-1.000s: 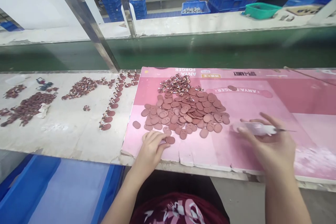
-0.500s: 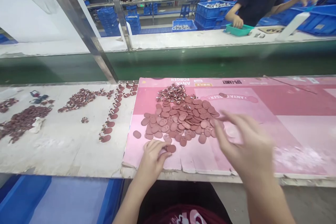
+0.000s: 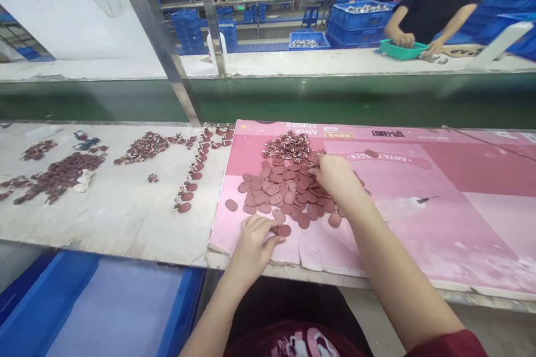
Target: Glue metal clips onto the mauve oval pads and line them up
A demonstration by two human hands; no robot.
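While pinching one brown oval [image 3: 285, 231] with left hand [image 3: 252, 242], see paired ovals [image 3: 196, 176], apparently done, at its ten o'clock, loose ovals [image 3: 288, 197] remaining at one; cannot tell grip of right hand [image 3: 335, 173].

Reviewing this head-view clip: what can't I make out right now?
Head view:
Right hand: the hand itself hides whether it holds anything.
Disc pile: right side partly behind the right forearm.
Bottle: pale body blends into the pink board.
Blue bin: cut off by the bottom edge.
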